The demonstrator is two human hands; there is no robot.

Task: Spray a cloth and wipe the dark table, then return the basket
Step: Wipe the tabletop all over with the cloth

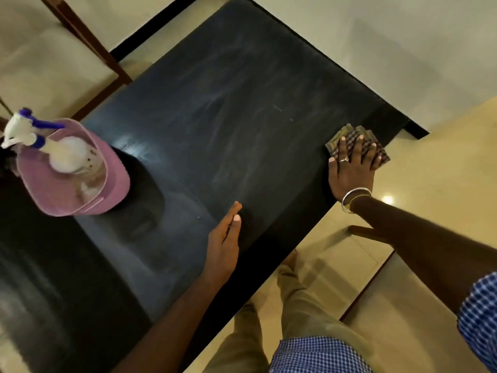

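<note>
The dark table [228, 109] fills the middle of the view, streaked with wipe marks. My right hand [351, 170] presses flat on a checked cloth [379, 154] at the table's right edge, fingers spread over it. My left hand [224, 242] rests edge-on against the tabletop near the front edge, fingers straight and together, holding nothing. A pink basket [113, 181] stands on the table at the left. Inside it stands a white spray bottle [32, 135] with a purple trigger.
A wooden chair frame [88, 41] stands beyond the table's far left corner. Pale tiled floor [430, 63] surrounds the table. My legs and a foot [291, 258] are by the front edge, with another chair's wooden frame [368, 234] at the right.
</note>
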